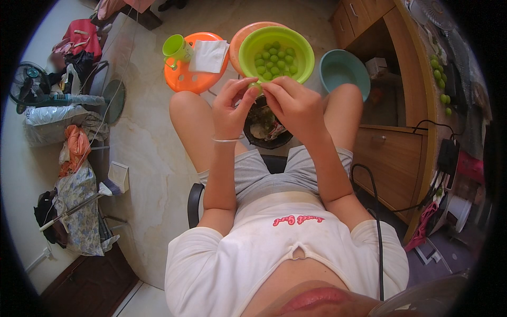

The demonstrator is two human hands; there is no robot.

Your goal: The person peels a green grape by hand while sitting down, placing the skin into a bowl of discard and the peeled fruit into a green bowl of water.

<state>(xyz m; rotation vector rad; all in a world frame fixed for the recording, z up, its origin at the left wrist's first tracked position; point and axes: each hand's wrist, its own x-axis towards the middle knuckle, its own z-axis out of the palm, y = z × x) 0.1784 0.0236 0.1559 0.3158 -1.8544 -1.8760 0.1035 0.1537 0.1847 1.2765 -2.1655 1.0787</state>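
Note:
Between the fingertips of my left hand (234,101) is a green grape (254,85). The fingertips of my right hand (298,104) are pinched against the grape's right side; whether they grip only its skin is too small to tell. Both hands are raised above a dark waste bin (259,139) holding wet scraps and wrappers, which stands between my knees. Just beyond my hands is a lime-green basin (308,59) with many green grapes (274,58) in it. My right hand partly covers the basin's near rim.
The basin rests on an orange stool (237,43). Left of it, another orange stool (173,81) bears a green mug (179,47) and white tissues (208,56). A blue basin (345,73) stands right, beside a wooden desk (386,170) with more grapes (440,77) on top. A black cable (376,198) hangs near my right arm.

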